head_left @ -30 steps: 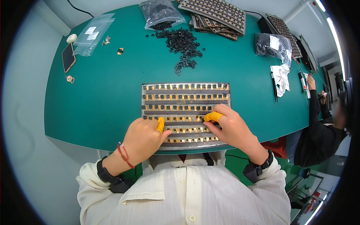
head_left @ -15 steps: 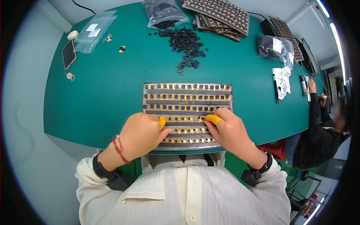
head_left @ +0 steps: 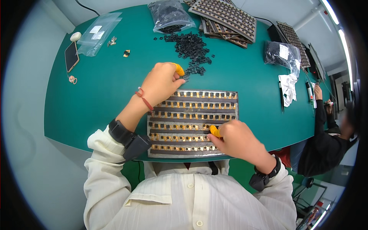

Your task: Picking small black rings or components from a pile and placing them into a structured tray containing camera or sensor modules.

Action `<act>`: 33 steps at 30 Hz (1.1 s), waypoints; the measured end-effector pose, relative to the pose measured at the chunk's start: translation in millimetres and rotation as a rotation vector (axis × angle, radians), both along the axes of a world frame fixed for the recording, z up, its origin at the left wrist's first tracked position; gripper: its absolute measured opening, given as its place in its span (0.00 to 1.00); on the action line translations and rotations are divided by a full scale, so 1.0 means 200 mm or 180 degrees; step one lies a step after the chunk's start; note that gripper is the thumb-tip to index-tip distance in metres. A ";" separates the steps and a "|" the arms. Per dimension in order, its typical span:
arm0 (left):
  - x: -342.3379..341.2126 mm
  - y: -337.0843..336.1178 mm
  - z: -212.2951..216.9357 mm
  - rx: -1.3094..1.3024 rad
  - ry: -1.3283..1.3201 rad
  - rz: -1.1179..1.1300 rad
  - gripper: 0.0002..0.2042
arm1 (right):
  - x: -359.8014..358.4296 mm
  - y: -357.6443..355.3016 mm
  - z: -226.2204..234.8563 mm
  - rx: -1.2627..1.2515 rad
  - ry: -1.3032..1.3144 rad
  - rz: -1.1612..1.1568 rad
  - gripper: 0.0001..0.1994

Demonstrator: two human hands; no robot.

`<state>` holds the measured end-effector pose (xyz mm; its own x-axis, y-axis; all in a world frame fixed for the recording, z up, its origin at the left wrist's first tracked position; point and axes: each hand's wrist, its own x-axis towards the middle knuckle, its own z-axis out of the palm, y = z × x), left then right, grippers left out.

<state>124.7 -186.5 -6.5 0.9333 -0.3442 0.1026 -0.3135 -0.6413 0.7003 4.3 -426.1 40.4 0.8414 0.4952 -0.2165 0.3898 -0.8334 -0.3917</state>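
Observation:
A flat metal tray (head_left: 184, 155) lies before me on the green table, bearing rows of small gold-coloured parts with black squares. Beyond its far edge, my left hand (head_left: 161, 82), with a yellow cover on a finger, pinches at the near end of a heap of small black square pieces (head_left: 191, 48). Whether a piece is between those fingertips cannot be made out. My right hand (head_left: 238, 140), also with a yellow finger cover, rests over the tray's right part. Its thumb and forefinger are closed at the fourth row from the far side; the fingers hide what they touch.
Behind the heap is a clear bag of black pieces (head_left: 171, 17), beside stacked trays (head_left: 226, 19). A phone (head_left: 71, 56) and empty bags (head_left: 99, 34) lie at left. Another bag (head_left: 281, 53), white cloth (head_left: 288, 87) and tweezers (head_left: 282, 94) are right. A person (head_left: 324, 138) works beyond.
My left hand has left the tray's left part and moved forward to the heap, uncovering the tray's near-left rows. The right hand stays at about the same row.

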 end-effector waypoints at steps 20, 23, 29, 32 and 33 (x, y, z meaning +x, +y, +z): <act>-0.04 0.12 -0.02 0.0291 -0.0642 0.0100 0.07 | 0.60 0.21 -0.07 0.0786 -0.0054 -0.0698 0.13; -0.04 0.08 0.01 0.0255 -0.0454 0.0182 0.08 | 0.60 0.15 -0.06 0.0942 -0.0204 -0.0782 0.12; -0.04 0.00 0.04 0.0435 -0.0142 0.0241 0.09 | 0.60 0.09 -0.07 0.0973 -0.0289 -0.0854 0.11; -0.05 -0.02 0.06 0.0560 -0.0052 0.0296 0.09 | 0.59 0.10 -0.05 0.0894 -0.0079 -0.0794 0.11; -0.05 -0.02 0.06 0.0622 -0.0150 0.0249 0.09 | 0.58 0.11 -0.05 0.0802 0.0086 -0.0740 0.12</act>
